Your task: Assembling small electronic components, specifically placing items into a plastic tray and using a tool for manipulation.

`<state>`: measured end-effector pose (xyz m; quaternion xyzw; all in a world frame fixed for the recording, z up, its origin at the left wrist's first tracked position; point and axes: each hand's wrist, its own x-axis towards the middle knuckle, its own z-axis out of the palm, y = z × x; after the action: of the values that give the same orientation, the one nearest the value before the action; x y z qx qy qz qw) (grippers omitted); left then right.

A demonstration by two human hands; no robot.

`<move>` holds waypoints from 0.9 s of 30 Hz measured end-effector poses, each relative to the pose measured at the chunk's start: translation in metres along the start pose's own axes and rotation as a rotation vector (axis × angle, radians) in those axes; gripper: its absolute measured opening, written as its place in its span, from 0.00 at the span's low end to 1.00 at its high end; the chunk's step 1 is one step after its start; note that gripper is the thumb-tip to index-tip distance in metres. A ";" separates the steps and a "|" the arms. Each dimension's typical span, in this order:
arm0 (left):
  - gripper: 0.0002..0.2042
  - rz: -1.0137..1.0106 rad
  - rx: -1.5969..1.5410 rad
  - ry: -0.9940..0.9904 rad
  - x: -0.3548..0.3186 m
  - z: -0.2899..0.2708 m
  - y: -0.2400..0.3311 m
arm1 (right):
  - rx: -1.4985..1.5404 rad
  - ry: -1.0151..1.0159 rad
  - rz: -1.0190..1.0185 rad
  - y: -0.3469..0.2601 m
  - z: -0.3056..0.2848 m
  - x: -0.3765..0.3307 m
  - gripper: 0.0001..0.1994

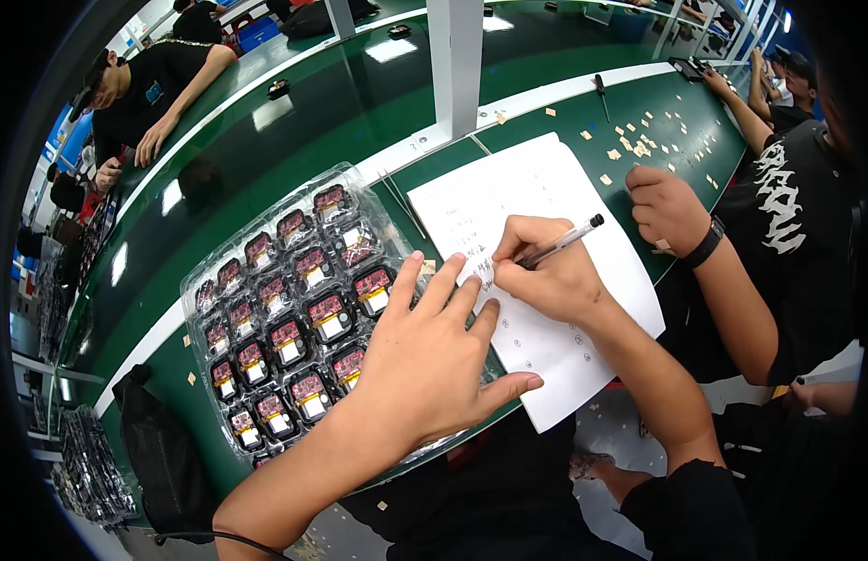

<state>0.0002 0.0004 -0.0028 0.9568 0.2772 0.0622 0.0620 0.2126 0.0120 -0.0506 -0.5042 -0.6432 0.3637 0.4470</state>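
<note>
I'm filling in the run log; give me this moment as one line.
right hand: writing with pen on paper sheet | left hand: flat over clear tray of small parts

One head-worn fisheye view is looking steeply down from close above the near edge of the green worktop, facing across it; its far edge is bending toward the picture's rim.

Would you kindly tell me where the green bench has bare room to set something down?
Bare green table lies beyond the plastic tray, left of the white post. Crowded: the paper sheet under both hands, and paper scraps near a neighbour's hand.
</note>
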 end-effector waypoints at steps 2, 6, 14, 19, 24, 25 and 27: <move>0.41 -0.001 0.001 0.000 0.000 0.000 0.000 | 0.000 0.003 -0.005 0.000 0.000 0.000 0.03; 0.41 0.001 0.004 -0.002 0.000 -0.001 0.000 | 0.003 -0.007 -0.014 -0.001 -0.001 0.000 0.03; 0.41 -0.002 0.006 0.010 0.000 0.000 0.000 | -0.032 0.021 -0.019 0.002 0.002 0.000 0.03; 0.41 0.001 -0.001 0.011 0.000 0.000 0.001 | -0.043 0.018 -0.034 0.002 0.001 -0.001 0.03; 0.41 0.002 -0.001 0.013 0.000 0.000 0.000 | -0.035 0.030 0.001 -0.001 0.000 -0.001 0.03; 0.41 0.003 -0.009 0.018 0.000 0.001 0.000 | -0.018 0.027 0.002 -0.001 0.001 -0.001 0.03; 0.40 0.002 -0.002 0.016 0.000 0.000 0.000 | -0.034 0.014 -0.016 0.000 0.000 -0.001 0.03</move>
<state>-0.0001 0.0001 -0.0028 0.9564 0.2768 0.0705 0.0608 0.2126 0.0113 -0.0509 -0.5090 -0.6501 0.3456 0.4459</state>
